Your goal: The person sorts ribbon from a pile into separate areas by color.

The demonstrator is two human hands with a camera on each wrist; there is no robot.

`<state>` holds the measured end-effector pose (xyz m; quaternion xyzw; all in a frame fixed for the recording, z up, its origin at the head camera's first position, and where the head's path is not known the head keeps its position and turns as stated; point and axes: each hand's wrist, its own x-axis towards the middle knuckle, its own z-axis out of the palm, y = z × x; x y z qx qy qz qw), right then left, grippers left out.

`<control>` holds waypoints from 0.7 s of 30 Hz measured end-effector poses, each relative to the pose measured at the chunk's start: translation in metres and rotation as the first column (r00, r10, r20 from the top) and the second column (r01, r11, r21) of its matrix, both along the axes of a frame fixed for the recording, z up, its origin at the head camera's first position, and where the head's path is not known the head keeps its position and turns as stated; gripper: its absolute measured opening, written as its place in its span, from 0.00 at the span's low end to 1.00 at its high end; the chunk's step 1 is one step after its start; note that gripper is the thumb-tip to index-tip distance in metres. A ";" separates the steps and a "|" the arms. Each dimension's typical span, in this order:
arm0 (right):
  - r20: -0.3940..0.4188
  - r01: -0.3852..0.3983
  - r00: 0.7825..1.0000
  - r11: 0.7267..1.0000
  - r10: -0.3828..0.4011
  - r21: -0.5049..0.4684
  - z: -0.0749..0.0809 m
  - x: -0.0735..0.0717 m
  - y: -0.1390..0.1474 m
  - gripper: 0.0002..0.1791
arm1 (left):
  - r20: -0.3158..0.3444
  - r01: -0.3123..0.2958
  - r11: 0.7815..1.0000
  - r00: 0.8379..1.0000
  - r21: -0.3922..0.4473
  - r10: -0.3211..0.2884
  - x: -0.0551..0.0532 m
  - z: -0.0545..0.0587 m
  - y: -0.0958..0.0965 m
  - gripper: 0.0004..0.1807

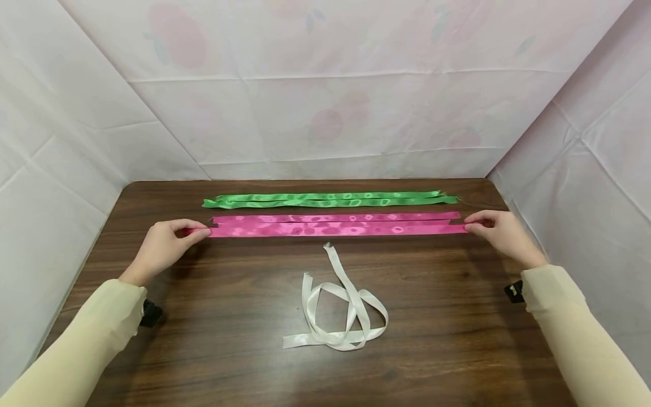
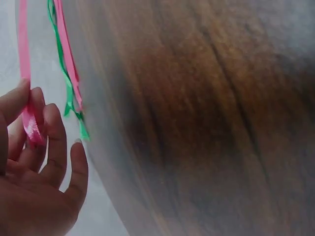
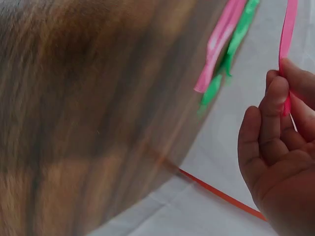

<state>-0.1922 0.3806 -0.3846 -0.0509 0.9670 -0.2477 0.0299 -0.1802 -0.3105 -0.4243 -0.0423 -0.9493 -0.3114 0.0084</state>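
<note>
A shiny pink ribbon [image 1: 335, 229] is stretched straight from side to side between two hands. My left hand [image 1: 165, 246] pinches its left end between thumb and fingers; in the left wrist view a short pink tail [image 2: 32, 130] hangs inside the fingers. At the other end, my right hand [image 1: 506, 234] pinches the ribbon the same way, with its tip [image 3: 287, 105] showing below the fingers. Just behind it lies another pink strip [image 1: 346, 218]. Farther back are two green ribbon strips [image 1: 325, 201], side by side, with frayed ends.
A white ribbon [image 1: 360, 308] lies in loose, overlapping loops on the brown wooden table [image 1: 229, 316], nearer the body. Pale patterned cloth [image 1: 325, 124] hangs behind the table and on both sides. An orange-red strip [image 3: 221, 193] crosses white cloth in the right wrist view.
</note>
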 end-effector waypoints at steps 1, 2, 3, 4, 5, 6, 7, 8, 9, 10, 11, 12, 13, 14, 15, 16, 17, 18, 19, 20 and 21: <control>-0.008 0.004 1.000 1.000 -0.004 -0.002 -0.003 -0.001 -0.001 0.13 | -0.001 -0.006 1.000 1.000 -0.008 0.006 -0.001 -0.002 0.000 0.18; -0.015 0.013 1.000 1.000 -0.013 -0.003 -0.006 -0.003 -0.002 0.12 | -0.001 -0.010 1.000 1.000 -0.019 0.010 -0.003 -0.004 -0.001 0.17; -0.017 0.021 1.000 1.000 -0.022 -0.004 -0.009 -0.004 -0.003 0.11 | 0.000 -0.013 1.000 1.000 -0.023 0.013 -0.004 -0.006 -0.001 0.17; -0.023 0.032 0.999 0.999 -0.032 0.001 -0.011 -0.005 -0.004 0.11 | 0.003 -0.015 1.000 1.000 -0.027 0.015 -0.005 -0.008 -0.001 0.18; -0.021 0.045 0.999 0.999 -0.045 0.007 -0.014 -0.006 -0.006 0.11 | 0.007 -0.015 0.999 1.000 -0.030 0.015 -0.006 -0.010 -0.001 0.18; -0.015 0.058 0.998 0.998 -0.058 0.013 -0.016 -0.007 -0.007 0.11 | 0.010 -0.013 0.999 1.000 -0.031 0.013 -0.007 -0.011 0.000 0.18; -0.005 0.070 0.998 0.997 -0.070 0.016 -0.018 -0.008 -0.007 0.11 | 0.011 -0.008 0.999 1.000 -0.033 0.008 -0.007 -0.012 0.000 0.17; 0.006 0.080 0.997 0.997 -0.081 0.019 -0.020 -0.009 -0.008 0.12 | 0.015 -0.003 0.999 1.000 -0.034 0.004 -0.008 -0.013 0.001 0.17; 0.016 0.090 0.996 0.996 -0.090 0.020 -0.023 -0.009 -0.009 0.12 | 0.015 0.001 0.999 1.000 -0.036 0.000 -0.008 -0.013 0.002 0.17; 0.020 0.098 0.995 0.995 -0.099 0.022 -0.025 -0.010 -0.009 0.12 | 0.017 0.003 0.999 1.000 -0.038 -0.003 -0.008 -0.013 0.003 0.17; 0.027 0.107 0.994 0.994 -0.108 0.022 -0.027 -0.011 -0.009 0.12 | 0.016 0.005 0.999 1.000 -0.040 -0.005 -0.008 -0.014 0.004 0.16; 0.029 0.112 0.993 0.993 -0.113 0.021 -0.029 -0.012 -0.009 0.12 | 0.017 0.006 0.999 1.000 -0.043 -0.005 -0.008 -0.014 0.005 0.16; 0.028 0.119 0.992 0.993 -0.119 0.021 -0.031 -0.012 -0.009 0.12 | 0.018 0.006 0.999 1.000 -0.047 -0.005 -0.008 -0.014 0.005 0.16; 0.027 0.124 0.992 0.992 -0.124 0.021 -0.033 -0.013 -0.009 0.12 | 0.021 0.004 0.999 1.000 -0.050 -0.003 -0.009 -0.015 0.006 0.17; 0.028 0.128 0.991 0.992 -0.128 0.021 -0.034 -0.013 -0.009 0.12 | 0.023 0.000 0.999 1.000 -0.054 0.001 -0.009 -0.016 0.006 0.17; 0.031 0.131 0.991 0.991 -0.131 0.019 -0.036 -0.013 -0.009 0.12 | 0.025 -0.004 0.998 1.000 -0.058 0.006 -0.010 -0.016 0.006 0.17; 0.034 0.133 0.990 0.991 -0.133 0.021 -0.037 -0.013 -0.008 0.13 | 0.027 -0.009 0.998 1.000 -0.062 0.010 -0.010 -0.017 0.007 0.18; 0.036 0.133 0.990 0.991 -0.134 0.022 -0.038 -0.013 -0.009 0.13 | 0.028 -0.013 0.998 0.999 -0.066 0.015 -0.011 -0.017 0.007 0.18; 0.036 0.133 0.990 0.991 -0.134 0.025 -0.039 -0.014 -0.008 0.13 | 0.028 -0.016 0.998 0.999 -0.067 0.018 -0.011 -0.018 0.008 0.18; 0.038 0.133 0.990 0.991 -0.134 0.027 -0.040 -0.014 -0.009 0.13 | 0.029 -0.019 0.997 0.999 -0.068 0.021 -0.011 -0.018 0.008 0.19; 0.038 0.135 0.990 0.990 -0.136 0.030 -0.041 -0.014 -0.009 0.13 | 0.028 -0.023 0.997 0.999 -0.071 0.025 -0.011 -0.018 0.008 0.19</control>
